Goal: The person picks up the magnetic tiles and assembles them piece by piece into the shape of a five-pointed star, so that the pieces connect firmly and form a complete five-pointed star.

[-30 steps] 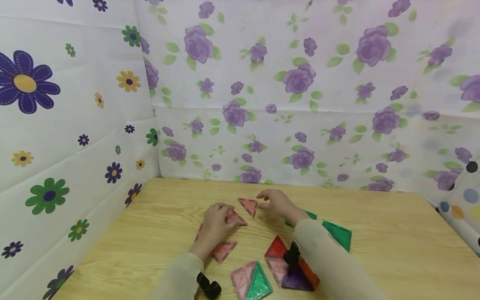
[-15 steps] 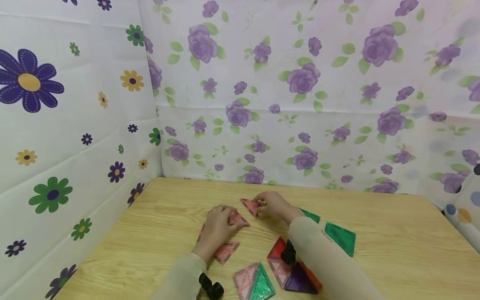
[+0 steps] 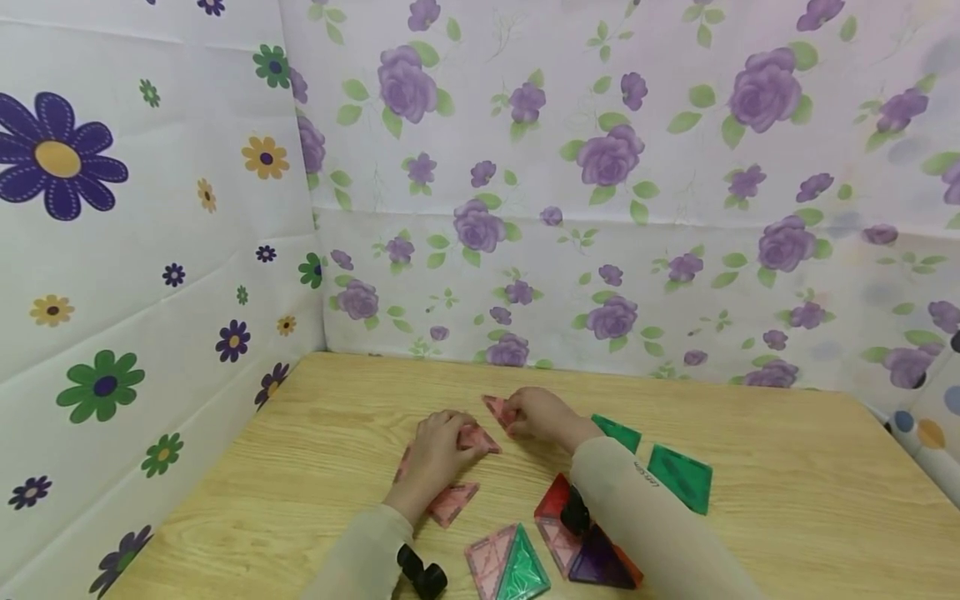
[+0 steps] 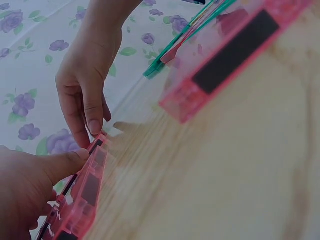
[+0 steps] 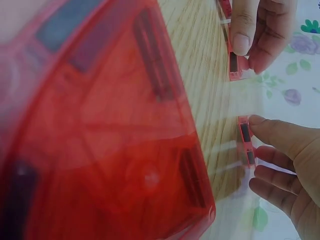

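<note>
My right hand [image 3: 547,414] pinches a small pink triangular magnetic tile [image 3: 495,407] by its right side, at the far middle of the table. Close on its left, my left hand [image 3: 435,458] holds another pink magnetic tile [image 3: 476,439], partly covered by the fingers. In the left wrist view, the left thumb [image 4: 72,161] lies on the edge of the pink tile [image 4: 90,187]. The right wrist view has the right thumb [image 5: 272,131] against the upright-looking edge of its tile [image 5: 247,142], a gap apart from the left hand's tile [image 5: 234,65].
A pink tile [image 3: 453,503] lies by the left wrist. Nearer are a pink tile [image 3: 491,558] beside a green triangle [image 3: 522,568], and a group with red [image 3: 553,497] and purple [image 3: 602,560] tiles. Green tiles [image 3: 681,477] lie right, on the wooden table [image 3: 795,500].
My right hand has moved left onto the small pink triangular tile and now pinches it. The left hand has stayed on its pink tile. The head view has shifted slightly.
</note>
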`<state>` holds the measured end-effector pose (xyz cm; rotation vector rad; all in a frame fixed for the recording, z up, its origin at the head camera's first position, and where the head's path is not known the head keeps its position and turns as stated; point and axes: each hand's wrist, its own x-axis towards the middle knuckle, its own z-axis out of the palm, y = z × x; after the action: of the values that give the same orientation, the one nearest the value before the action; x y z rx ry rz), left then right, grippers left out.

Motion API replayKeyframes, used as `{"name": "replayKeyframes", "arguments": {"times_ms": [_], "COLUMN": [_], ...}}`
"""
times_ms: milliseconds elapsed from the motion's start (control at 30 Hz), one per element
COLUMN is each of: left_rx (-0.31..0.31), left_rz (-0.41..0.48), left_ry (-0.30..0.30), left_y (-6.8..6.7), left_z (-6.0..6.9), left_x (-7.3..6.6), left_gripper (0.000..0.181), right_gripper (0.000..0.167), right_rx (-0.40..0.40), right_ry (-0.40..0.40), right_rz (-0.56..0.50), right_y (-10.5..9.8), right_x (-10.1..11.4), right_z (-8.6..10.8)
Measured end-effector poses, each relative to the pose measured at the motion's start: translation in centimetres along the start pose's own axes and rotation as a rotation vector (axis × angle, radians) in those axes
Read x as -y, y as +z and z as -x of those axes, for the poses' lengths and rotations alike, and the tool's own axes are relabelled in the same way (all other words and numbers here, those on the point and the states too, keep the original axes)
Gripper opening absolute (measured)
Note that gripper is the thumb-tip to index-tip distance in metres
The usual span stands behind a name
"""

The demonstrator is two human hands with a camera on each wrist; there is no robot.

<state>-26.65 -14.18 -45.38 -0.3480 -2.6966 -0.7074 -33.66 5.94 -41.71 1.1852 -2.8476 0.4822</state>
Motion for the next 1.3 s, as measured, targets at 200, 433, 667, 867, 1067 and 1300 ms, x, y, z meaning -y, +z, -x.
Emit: {"name": "replayKeyframes", "arguments": {"times_ms": [200, 433, 667, 867, 1067, 1300], "left_rx": [0.009, 0.022, 0.029, 0.047, 0.057, 0.047], "left_rz": [-0.004, -0.010, -0.023, -0.024, -0.042, -0.054], "left_ry": [0.015, 0.019, 0.019, 0.029, 0.044, 0.080], "left_y": [0.1, 0.2, 0.1, 0.1, 0.1, 0.2], "left_z": [-0.1, -0.1, 0.0, 0.0, 0.0, -0.1], "left_x": [0.1, 0.2, 0.0, -0.2, -0.3, -0.6], "left_gripper": [0.038, 0.040, 0.040, 0.041, 0.038, 0.031], "right_gripper": [0.015, 0.017, 0.018, 0.022, 0.016, 0.015], "right_rx": [-0.001, 0.022, 0.039, 0.049, 0.046, 0.057], "right_ry": [-0.023, 0.019, 0.045, 0.068, 0.043, 0.040], "right_rz": [0.071, 0.020, -0.039, -0.012, 0.006, 0.010], "right_y": [-0.3, -0.6, -0.8, -0.6, -0.6, -0.7], "right_x": [0.3, 1.0, 1.9, 2.1, 2.4, 2.6], "right_z": [0.4, 1.0, 1.7, 2.0, 2.2, 2.6]}}
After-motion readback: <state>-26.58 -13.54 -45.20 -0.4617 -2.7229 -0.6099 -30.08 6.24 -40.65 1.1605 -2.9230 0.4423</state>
